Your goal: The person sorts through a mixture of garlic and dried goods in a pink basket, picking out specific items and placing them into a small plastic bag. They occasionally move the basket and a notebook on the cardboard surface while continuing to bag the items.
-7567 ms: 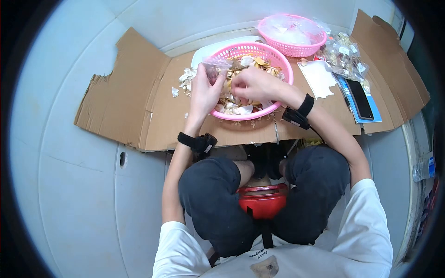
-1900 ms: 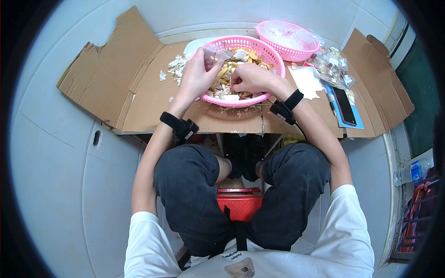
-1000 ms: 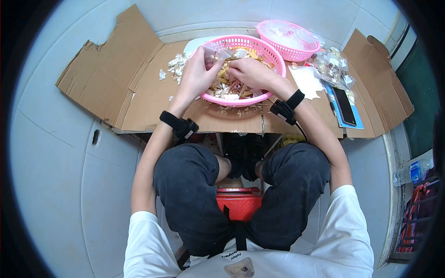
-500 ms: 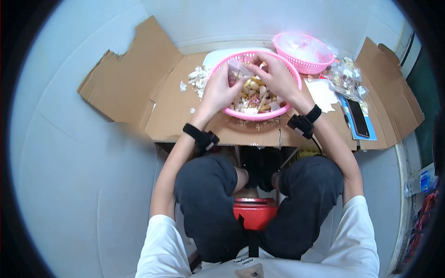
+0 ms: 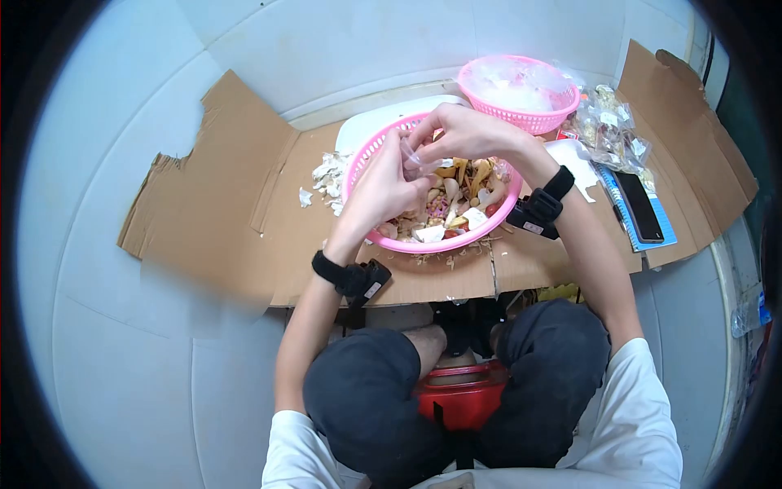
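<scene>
Small clear bag (image 5: 417, 155) pinched between both hands' grip (over basket (image 5: 383, 238)).

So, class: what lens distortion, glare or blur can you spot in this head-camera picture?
Head view: a fisheye lens bends the torn brown cardboard sheet and leaves dark corners; lighting is soft and even; the small clear plastic bag between left hand and right hand looks hazy; the large round pink plastic basket is sharp.
</scene>
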`<act>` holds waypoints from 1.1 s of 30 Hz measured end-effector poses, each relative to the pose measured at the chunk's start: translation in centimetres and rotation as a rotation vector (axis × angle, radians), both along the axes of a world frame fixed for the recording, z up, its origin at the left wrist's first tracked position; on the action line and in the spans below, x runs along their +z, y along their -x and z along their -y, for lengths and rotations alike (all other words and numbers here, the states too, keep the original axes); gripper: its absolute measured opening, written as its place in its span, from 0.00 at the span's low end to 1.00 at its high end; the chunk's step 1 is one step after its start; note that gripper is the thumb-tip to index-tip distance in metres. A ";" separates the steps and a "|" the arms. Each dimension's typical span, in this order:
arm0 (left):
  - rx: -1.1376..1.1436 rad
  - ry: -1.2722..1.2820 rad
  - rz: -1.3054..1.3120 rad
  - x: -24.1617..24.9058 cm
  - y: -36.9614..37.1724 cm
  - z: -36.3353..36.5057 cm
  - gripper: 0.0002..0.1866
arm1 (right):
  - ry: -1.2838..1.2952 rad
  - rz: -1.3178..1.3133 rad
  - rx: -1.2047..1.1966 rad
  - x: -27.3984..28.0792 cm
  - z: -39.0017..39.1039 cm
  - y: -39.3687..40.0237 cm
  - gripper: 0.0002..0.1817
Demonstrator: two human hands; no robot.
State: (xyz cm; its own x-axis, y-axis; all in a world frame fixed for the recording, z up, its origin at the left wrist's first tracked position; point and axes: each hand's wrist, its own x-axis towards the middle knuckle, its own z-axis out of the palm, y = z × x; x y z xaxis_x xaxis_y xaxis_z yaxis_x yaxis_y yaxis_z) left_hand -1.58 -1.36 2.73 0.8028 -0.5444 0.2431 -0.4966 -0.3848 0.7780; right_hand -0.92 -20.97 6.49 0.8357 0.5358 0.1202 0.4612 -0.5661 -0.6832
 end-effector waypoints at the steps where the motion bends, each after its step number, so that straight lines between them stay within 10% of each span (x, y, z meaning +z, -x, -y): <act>1: 0.012 0.016 0.061 -0.3 0.1 -0.1 0.34 | -0.058 0.060 0.001 -0.6 0.0 -0.2 0.14; 11: 0.116 0.112 0.055 -1.0 0.8 -1.4 0.32 | -0.615 -0.157 -0.391 -4.0 -1.6 1.1 0.14; 19: 0.157 0.130 0.125 -1.7 0.9 -1.8 0.29 | 0.005 -0.116 -0.154 -4.9 -1.1 4.1 0.12; 21: 0.157 0.110 0.132 -2.4 0.3 -2.0 0.29 | 0.207 0.302 0.017 -6.3 -0.8 3.2 0.11; 33: 0.158 0.079 0.172 -2.4 0.3 -2.2 0.29 | 0.423 0.240 -0.040 -5.4 -1.5 4.7 0.08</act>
